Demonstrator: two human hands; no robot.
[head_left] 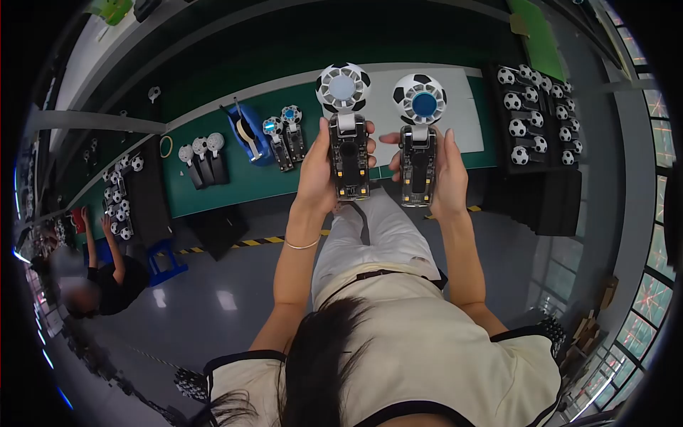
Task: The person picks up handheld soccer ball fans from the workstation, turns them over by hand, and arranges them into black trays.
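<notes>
My left hand (315, 174) is wrapped round the black handle of a handheld fan (348, 160) with a black-and-white soccer-ball head and a pale centre disc. Its fingertips show at the handle's right edge. In my right hand (449, 178) is a second soccer-ball fan (417, 167), whose centre disc is blue. Both fans are upright, side by side and apart, with circuit boards and small yellow parts visible along their handles. Behind them lies a white sheet (461, 107) on the green bench (249, 188).
Left on the bench are two similar fans (284, 142), a blue tape dispenser (249, 135) and several white-headed fans (203, 156). Trays of soccer-ball fans (523, 117) stand at the right. Another person (107, 274) works at far left, near a blue stool (166, 263).
</notes>
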